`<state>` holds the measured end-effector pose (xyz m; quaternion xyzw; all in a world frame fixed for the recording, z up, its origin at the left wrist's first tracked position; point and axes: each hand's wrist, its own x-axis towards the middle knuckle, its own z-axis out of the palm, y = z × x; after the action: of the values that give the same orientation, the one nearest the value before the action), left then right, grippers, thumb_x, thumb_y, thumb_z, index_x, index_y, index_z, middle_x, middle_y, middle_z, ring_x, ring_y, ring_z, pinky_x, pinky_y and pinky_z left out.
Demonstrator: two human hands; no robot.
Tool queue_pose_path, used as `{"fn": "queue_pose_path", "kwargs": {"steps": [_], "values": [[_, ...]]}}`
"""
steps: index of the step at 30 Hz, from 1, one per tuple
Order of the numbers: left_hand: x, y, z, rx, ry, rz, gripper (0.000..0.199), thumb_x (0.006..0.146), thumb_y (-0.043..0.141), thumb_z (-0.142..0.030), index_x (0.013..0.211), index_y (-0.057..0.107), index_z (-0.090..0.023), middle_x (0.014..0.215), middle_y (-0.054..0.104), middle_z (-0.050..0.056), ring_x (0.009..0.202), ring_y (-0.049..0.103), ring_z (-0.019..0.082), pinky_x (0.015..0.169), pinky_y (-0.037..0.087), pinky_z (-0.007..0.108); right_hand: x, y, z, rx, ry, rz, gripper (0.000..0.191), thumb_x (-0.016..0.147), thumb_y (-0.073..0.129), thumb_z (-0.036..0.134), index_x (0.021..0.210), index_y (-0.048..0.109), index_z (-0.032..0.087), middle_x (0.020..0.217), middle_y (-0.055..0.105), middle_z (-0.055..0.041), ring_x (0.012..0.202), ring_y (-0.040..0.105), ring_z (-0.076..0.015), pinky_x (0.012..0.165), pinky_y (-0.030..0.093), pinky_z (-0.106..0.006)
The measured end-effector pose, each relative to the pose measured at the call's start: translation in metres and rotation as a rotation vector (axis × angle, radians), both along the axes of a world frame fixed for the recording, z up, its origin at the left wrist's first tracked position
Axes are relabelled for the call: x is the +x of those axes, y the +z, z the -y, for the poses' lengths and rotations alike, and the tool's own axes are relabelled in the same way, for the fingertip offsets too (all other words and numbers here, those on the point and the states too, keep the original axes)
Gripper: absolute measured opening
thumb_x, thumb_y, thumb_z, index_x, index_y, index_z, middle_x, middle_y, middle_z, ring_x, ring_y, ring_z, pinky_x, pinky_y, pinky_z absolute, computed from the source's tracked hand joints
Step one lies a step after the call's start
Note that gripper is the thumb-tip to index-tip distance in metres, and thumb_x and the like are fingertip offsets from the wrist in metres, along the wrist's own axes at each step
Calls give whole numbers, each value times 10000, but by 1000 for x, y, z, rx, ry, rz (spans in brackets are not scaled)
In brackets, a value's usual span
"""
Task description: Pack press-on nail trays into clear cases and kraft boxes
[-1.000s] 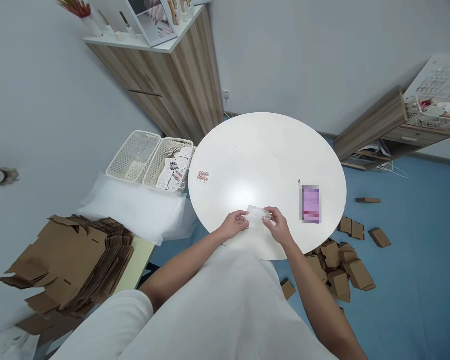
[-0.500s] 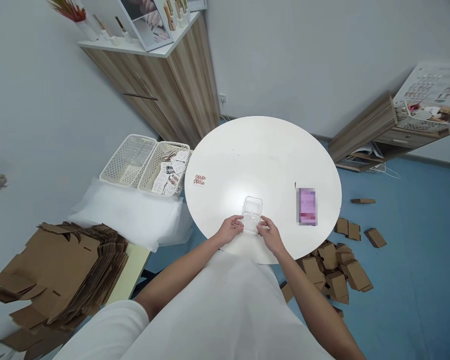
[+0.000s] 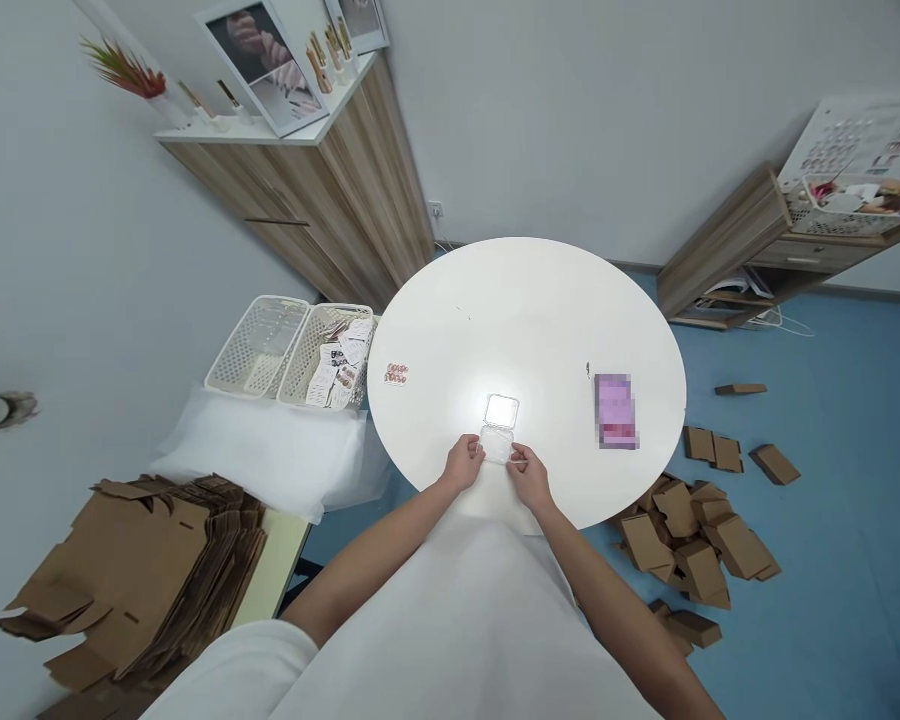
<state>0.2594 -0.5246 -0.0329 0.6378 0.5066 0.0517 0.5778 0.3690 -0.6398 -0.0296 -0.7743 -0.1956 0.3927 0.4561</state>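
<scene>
A small clear plastic box (image 3: 497, 444), its lid folded back away from me, lies near the close edge of the white oval table. My left hand (image 3: 464, 463) pinches the box's left side. At its right front corner, my right hand (image 3: 529, 478) grips with thumb and fingers; a thin pale edge shows between them. Whether anything lies inside the box is hard to make out. A set of pinkish-red press-on nails (image 3: 396, 373) rests at the table's left. On the right is a blurred-out purple rectangular item (image 3: 616, 411), with a small dark bit beside it.
Two white baskets, one holding printed cards (image 3: 337, 370), stand left of the table (image 3: 525, 285). Flattened cardboard boxes (image 3: 142, 570) are stacked at lower left by white wrapping sheets (image 3: 270, 445). Folded brown boxes (image 3: 697, 540) lie on the floor at right. Wooden cabinets (image 3: 360, 190) stand behind.
The head view has shifted slightly, moving the surroundings in the picture. Both hands stay at the open box; the right hand's fingers sit a little lower on its corner.
</scene>
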Motion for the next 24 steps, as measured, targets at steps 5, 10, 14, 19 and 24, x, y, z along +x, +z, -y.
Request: {"fn": "queue_pose_path", "kwargs": {"steps": [5,10,14,19,24], "values": [[2,5,3,87,-68,-90,404,695,600,-135,1078,471,-152,1039,520,82,858,513,150,811,408,302,-3,-1,-1,-18,11,49,431,686,481,265,1111,490,191,948,558,-56,660,556,-135,663,487,-324],[-2,9,6,83,-167,-119,452,709,585,-171,1137,443,-145,1099,467,108,887,492,168,804,407,315,-6,-2,5,-81,50,108,446,703,477,272,1142,467,194,974,548,-63,701,549,-151,705,473,-348],[-9,7,8,69,-222,-71,467,713,581,-190,1156,435,-156,1102,452,98,890,492,164,825,402,320,-9,0,12,-113,67,176,451,706,483,291,1145,466,190,977,531,-63,710,525,-157,725,461,-365],[-30,10,-12,74,-275,4,475,711,592,-237,1157,439,-186,1108,452,87,918,501,177,818,417,329,-15,10,12,-108,-54,277,435,743,455,320,1157,448,187,1029,510,-87,689,509,-158,684,466,-354],[-72,22,-91,334,-303,-7,384,747,535,-221,1120,460,-175,1070,476,79,926,505,184,840,411,336,-28,24,-22,-80,120,423,384,766,430,311,1129,470,193,1003,527,-82,724,517,-168,681,457,-352]]}}
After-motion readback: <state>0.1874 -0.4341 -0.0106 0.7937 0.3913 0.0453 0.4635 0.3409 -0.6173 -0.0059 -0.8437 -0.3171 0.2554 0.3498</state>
